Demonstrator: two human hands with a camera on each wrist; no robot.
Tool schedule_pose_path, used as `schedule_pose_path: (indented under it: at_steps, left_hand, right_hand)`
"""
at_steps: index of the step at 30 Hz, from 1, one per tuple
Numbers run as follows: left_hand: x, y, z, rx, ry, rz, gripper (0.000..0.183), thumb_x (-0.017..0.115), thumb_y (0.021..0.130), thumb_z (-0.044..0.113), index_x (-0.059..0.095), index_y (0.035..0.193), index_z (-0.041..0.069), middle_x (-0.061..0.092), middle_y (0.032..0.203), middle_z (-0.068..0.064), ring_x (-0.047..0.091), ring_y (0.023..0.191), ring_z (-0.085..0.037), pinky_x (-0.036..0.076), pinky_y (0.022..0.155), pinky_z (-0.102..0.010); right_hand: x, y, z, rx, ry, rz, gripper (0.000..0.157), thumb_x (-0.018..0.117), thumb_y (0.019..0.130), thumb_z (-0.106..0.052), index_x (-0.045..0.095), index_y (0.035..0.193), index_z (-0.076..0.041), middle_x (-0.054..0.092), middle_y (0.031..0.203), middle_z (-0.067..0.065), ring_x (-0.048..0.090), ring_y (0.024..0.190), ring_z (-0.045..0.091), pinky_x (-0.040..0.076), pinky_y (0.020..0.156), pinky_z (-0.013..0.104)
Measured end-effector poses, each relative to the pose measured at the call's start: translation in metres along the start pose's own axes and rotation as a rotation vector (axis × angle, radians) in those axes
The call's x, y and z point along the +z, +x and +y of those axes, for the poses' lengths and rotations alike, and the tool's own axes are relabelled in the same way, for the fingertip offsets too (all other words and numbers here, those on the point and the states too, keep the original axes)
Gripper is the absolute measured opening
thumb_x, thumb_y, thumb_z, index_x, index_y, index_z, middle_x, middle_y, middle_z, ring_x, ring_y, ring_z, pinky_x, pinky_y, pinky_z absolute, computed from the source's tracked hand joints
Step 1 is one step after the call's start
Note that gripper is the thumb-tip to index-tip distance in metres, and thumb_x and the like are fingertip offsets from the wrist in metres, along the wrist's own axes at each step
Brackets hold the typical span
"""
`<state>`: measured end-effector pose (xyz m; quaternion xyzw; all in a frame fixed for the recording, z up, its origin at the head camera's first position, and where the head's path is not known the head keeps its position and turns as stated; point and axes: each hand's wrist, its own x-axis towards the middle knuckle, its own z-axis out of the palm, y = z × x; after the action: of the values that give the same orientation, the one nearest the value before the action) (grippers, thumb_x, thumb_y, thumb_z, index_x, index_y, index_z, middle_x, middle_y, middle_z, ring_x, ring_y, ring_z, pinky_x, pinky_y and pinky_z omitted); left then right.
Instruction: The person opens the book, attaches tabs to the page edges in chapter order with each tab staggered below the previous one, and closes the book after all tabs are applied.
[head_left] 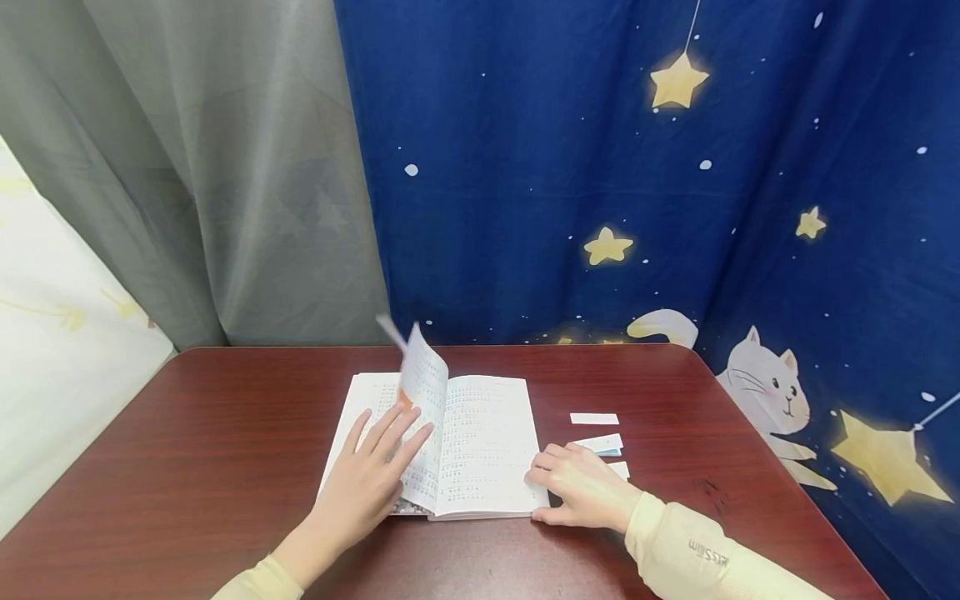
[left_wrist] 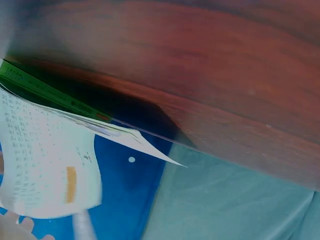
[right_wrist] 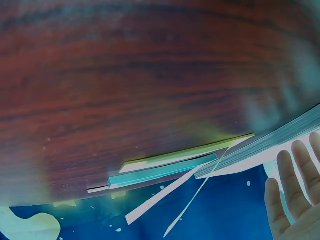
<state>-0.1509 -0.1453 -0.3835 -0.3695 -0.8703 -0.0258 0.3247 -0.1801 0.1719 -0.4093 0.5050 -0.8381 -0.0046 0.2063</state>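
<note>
An open book (head_left: 491, 446) of printed pages lies on the table. One leaf (head_left: 426, 371) stands partly raised over the left side, an orange strip (left_wrist: 71, 185) on it and a blurred white strip (head_left: 392, 332) sticking out past its edge. My left hand (head_left: 367, 475) is over the left page, fingers spread and fairly straight, fingertips at the raised leaf beside the orange strip. At the book's right edge rests my right hand (head_left: 581, 487), its fingers extended along the page in the right wrist view and the thumb near the lower corner.
Right of the book lie small pads of paper slips: a white one (head_left: 594, 418), a blue-edged one (right_wrist: 160, 172) and a yellow-edged one (right_wrist: 185, 153). A green spine or cover (left_wrist: 45, 90) shows in the left wrist view. Curtains (head_left: 510, 167) hang behind the table (head_left: 225, 467).
</note>
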Motion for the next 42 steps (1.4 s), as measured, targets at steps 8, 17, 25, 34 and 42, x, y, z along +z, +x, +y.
schedule_pose_path:
  at_steps: [8, 17, 25, 34, 42]
  left_hand:
    - [-0.002, -0.007, -0.003, -0.044, 0.06, -0.053, 0.067, 0.062, 0.055, 0.007, 0.049, 0.121, 0.009, 0.038, 0.131, -0.014, 0.03, 0.122, -0.033, 0.018, 0.093, -0.059]
    - [0.013, 0.009, 0.019, -0.009, -0.094, -0.09, 0.033, 0.061, 0.07, 0.017, 0.06, 0.102, 0.009, 0.057, 0.101, -0.006, 0.053, 0.093, -0.024, 0.04, 0.08, -0.044]
    - [0.024, 0.032, 0.044, 0.042, -0.054, -0.244, 0.036, 0.06, 0.077, 0.04, 0.06, 0.1, 0.013, 0.057, 0.094, 0.0, 0.053, 0.084, -0.017, 0.043, 0.07, -0.033]
    - [0.036, 0.037, 0.054, 0.049, 0.028, -0.335, 0.041, 0.06, 0.071, 0.051, 0.057, 0.091, 0.015, 0.049, 0.081, 0.002, 0.047, 0.069, -0.015, 0.038, 0.051, -0.027]
    - [0.039, 0.035, 0.053, 0.036, 0.012, -0.337, 0.047, 0.064, 0.066, 0.055, 0.056, 0.09, 0.014, 0.049, 0.082, 0.002, 0.048, 0.07, -0.015, 0.037, 0.041, -0.026]
  right_hand:
    - [0.0, -0.001, 0.0, 0.003, 0.016, 0.016, 0.031, 0.066, 0.067, -0.044, 0.059, 0.082, -0.018, 0.049, 0.075, -0.008, 0.045, 0.068, 0.011, 0.034, 0.053, 0.025]
    - [-0.002, -0.001, 0.001, 0.002, 0.01, 0.008, 0.031, 0.065, 0.067, -0.043, 0.06, 0.082, -0.018, 0.049, 0.076, -0.008, 0.045, 0.068, 0.01, 0.034, 0.053, 0.023]
    - [-0.004, 0.0, 0.001, 0.01, 0.004, 0.003, 0.03, 0.065, 0.066, -0.043, 0.06, 0.082, -0.018, 0.049, 0.076, -0.008, 0.046, 0.069, 0.01, 0.034, 0.053, 0.024]
    - [-0.004, -0.001, 0.001, 0.016, 0.015, -0.006, 0.031, 0.065, 0.068, -0.043, 0.061, 0.084, -0.017, 0.05, 0.078, -0.008, 0.046, 0.07, 0.01, 0.035, 0.054, 0.024]
    - [-0.002, -0.002, 0.001, 0.014, 0.014, -0.005, 0.031, 0.065, 0.068, -0.043, 0.06, 0.084, -0.017, 0.05, 0.078, -0.008, 0.046, 0.069, 0.011, 0.036, 0.055, 0.024]
